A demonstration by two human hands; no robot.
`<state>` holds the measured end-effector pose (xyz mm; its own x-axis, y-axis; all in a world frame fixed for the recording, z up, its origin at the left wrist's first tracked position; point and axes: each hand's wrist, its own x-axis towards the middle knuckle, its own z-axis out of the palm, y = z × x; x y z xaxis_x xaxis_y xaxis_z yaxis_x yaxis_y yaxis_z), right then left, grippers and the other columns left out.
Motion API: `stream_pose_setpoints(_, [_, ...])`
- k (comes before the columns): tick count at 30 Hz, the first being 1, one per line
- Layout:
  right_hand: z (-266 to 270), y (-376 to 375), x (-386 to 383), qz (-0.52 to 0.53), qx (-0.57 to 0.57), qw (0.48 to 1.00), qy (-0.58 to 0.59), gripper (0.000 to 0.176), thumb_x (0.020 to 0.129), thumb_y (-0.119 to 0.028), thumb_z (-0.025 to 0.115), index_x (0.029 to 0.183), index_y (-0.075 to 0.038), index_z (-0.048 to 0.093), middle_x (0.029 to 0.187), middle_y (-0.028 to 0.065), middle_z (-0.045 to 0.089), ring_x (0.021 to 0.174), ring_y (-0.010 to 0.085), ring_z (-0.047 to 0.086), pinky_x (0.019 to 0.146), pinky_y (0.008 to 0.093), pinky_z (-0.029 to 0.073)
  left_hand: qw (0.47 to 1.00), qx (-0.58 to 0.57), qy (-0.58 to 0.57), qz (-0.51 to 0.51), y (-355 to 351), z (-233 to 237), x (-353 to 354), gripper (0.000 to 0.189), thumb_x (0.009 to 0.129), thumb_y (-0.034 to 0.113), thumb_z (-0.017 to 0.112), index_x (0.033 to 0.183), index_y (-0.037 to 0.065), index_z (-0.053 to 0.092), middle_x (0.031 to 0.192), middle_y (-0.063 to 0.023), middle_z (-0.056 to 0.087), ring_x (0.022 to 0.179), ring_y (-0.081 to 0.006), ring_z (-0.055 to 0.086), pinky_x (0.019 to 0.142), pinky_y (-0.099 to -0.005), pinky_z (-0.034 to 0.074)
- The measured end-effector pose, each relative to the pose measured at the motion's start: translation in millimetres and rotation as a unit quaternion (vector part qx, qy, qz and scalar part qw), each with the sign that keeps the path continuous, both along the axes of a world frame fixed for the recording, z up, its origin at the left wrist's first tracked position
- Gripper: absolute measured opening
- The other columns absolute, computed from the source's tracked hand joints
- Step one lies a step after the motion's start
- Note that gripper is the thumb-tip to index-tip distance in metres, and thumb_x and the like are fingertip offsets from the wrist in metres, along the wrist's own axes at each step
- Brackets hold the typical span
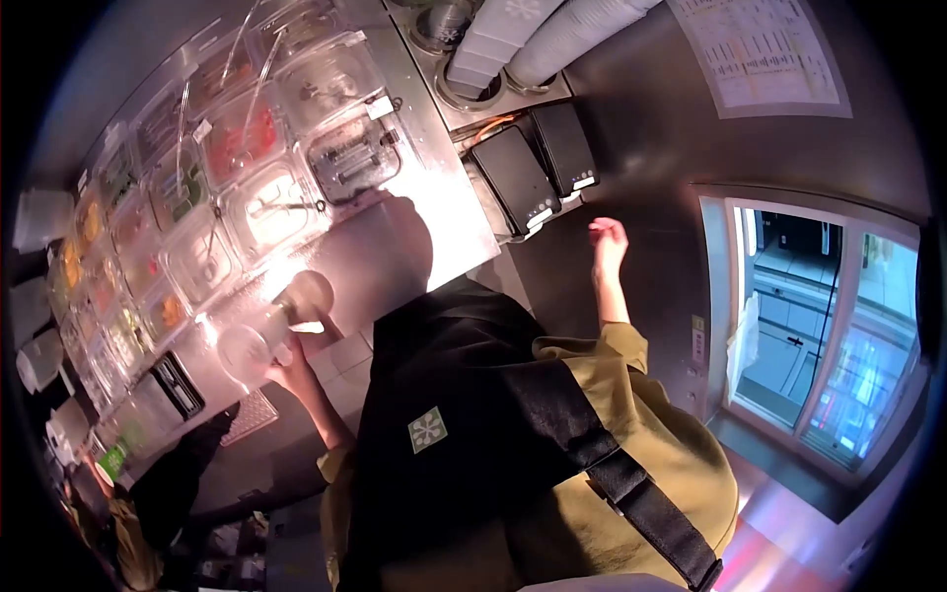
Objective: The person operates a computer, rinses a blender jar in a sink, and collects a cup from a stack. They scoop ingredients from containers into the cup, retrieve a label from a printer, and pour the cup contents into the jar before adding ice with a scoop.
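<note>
My left hand [286, 363] is at the front edge of the steel counter, its fingers closed on a clear plastic cup [247, 352]. The cup is tilted over the counter top. My right hand [609, 237] is raised near two black boxes [515, 178], with its fingers curled and nothing visible in them. It touches neither box. Rows of clear lidded containers [242, 138] with food in them stand beyond the cup.
Stacked cups [493, 49] stand in round holders at the top. A paper sheet [760, 54] hangs on the dark wall. At right is a window [789, 316]. A co-worker's hand [97, 472] is near a green cup [110, 462] at lower left.
</note>
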<state>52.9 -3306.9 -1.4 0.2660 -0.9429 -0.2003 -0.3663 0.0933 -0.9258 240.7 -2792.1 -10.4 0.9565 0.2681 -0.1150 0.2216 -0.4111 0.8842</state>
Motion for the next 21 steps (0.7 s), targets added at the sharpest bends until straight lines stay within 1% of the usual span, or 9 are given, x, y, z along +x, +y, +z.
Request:
stream_pose_setpoints(3, [-38, 6, -6, 0.11, 0.119, 0.985, 0.06, 0.024, 0.081, 0.003, 0.042, 0.1, -0.001, 0.056, 0.101, 0.0095, 0.061, 0.084, 0.0126, 0.055, 0.072, 0.022, 0.042, 0.986, -0.039, -0.059, 0.152, -21, -2, -38, 0.062, 0.078, 0.005, 0.059, 0.126, -0.003, 0.02, 0.118, -0.0176, 0.038, 0.102, -0.0223, 0.043, 0.088, -0.0357, 0.039])
stream_pose_setpoints(6, [-89, 8, -2, 0.221, 0.206, 0.953, -0.014, 0.044, 0.08, -0.004, 0.05, 0.123, 0.001, 0.04, 0.118, 0.0133, 0.053, 0.108, 0.0163, 0.049, 0.087, 0.0224, 0.038, 0.981, -0.071, -0.082, 0.163, -37, -12, -84, 0.048, 0.081, -0.004, 0.048, 0.123, -0.002, 0.025, 0.102, -0.0112, 0.044, 0.089, -0.0157, 0.044, 0.085, -0.0279, 0.039])
stream_pose_setpoints(7, [-97, 11, 0, 0.256, 0.234, 0.938, -0.024, 0.047, 0.082, -0.008, 0.052, 0.125, 0.001, 0.036, 0.118, 0.009, 0.052, 0.109, 0.0159, 0.047, 0.097, 0.0253, 0.03, 0.983, -0.073, -0.081, 0.15, -50, -7, -97, 0.046, 0.082, -0.006, 0.047, 0.122, -0.003, 0.026, 0.1, -0.0099, 0.046, 0.089, -0.0146, 0.045, 0.084, -0.0263, 0.039])
stream_pose_setpoints(8, [-96, 13, 0, 0.299, 0.245, 0.922, -0.003, 0.04, 0.081, -0.009, 0.056, 0.118, 0.0, 0.043, 0.106, 0.005, 0.056, 0.099, 0.0125, 0.05, 0.09, 0.024, 0.035, 0.982, -0.088, -0.076, 0.15, -66, -2, -109, 0.041, 0.083, -0.006, 0.046, 0.12, -0.003, 0.031, 0.1, -0.0097, 0.047, 0.089, -0.0139, 0.046, 0.085, -0.0256, 0.04])
stream_pose_setpoints(11, [-71, 21, -18, 0.361, 0.283, 0.888, 0.028, 0.017, 0.082, -0.008, 0.058, 0.097, -0.004, 0.052, 0.083, -0.0019, 0.054, 0.076, 0.0065, 0.05, 0.071, 0.0229, 0.041, 0.99, -0.085, -0.075, 0.079, -118, -3, -142, 0.029, 0.083, -0.005, 0.047, 0.111, -0.002, 0.042, 0.09, -0.0074, 0.052, 0.083, -0.0131, 0.051, 0.083, -0.026, 0.042])
stream_pose_setpoints(14, [-78, 7, -56, 0.39, 0.315, 0.865, 0.017, 0.02, 0.083, -0.009, 0.057, 0.1, -0.002, 0.052, 0.088, 0.0016, 0.057, 0.08, 0.0091, 0.052, 0.07, 0.0235, 0.043, 0.997, -0.057, -0.036, -0.024, -198, 1, -163, 0.018, 0.083, -0.003, 0.048, 0.1, -0.001, 0.051, 0.081, -0.0057, 0.057, 0.076, -0.0122, 0.055, 0.078, -0.0243, 0.045])
stream_pose_setpoints(18, [-72, 0, -80, 0.392, 0.354, 0.848, -0.041, 0.025, 0.083, -0.009, 0.053, 0.107, -0.001, 0.053, 0.091, 0.0044, 0.059, 0.077, 0.0104, 0.055, 0.066, 0.0247, 0.045, 0.968, -0.073, 0.023, -0.238, -313, -1, -190, 0.019, 0.079, 0.001, 0.056, 0.098, 0.0, 0.056, 0.086, -0.0085, 0.06, 0.072, -0.014, 0.059, 0.066, -0.025, 0.048])
stream_pose_setpoints(20, [-82, -2, -88, 0.418, 0.35, 0.837, -0.045, 0.025, 0.083, -0.008, 0.053, 0.107, -0.001, 0.053, 0.089, 0.004, 0.059, 0.076, 0.01, 0.055, 0.064, 0.0244, 0.045, 0.928, -0.018, 0.014, -0.371, -352, 4, -198, 0.03, 0.071, 0.004, 0.062, 0.1, 0.003, 0.056, 0.097, -0.0117, 0.055, 0.085, -0.0235, 0.058, 0.074, -0.031, 0.047])
stream_pose_setpoints(21, [-85, -2, -91, 0.431, 0.348, 0.831, -0.046, 0.024, 0.083, -0.008, 0.052, 0.106, -0.001, 0.054, 0.088, 0.0038, 0.059, 0.075, 0.0098, 0.055, 0.064, 0.0243, 0.045, 0.91, -0.012, -0.076, -0.407, -363, -9, -201, 0.035, 0.068, 0.007, 0.065, 0.101, 0.003, 0.055, 0.102, -0.0108, 0.053, 0.094, -0.0271, 0.054, 0.079, -0.0334, 0.046])
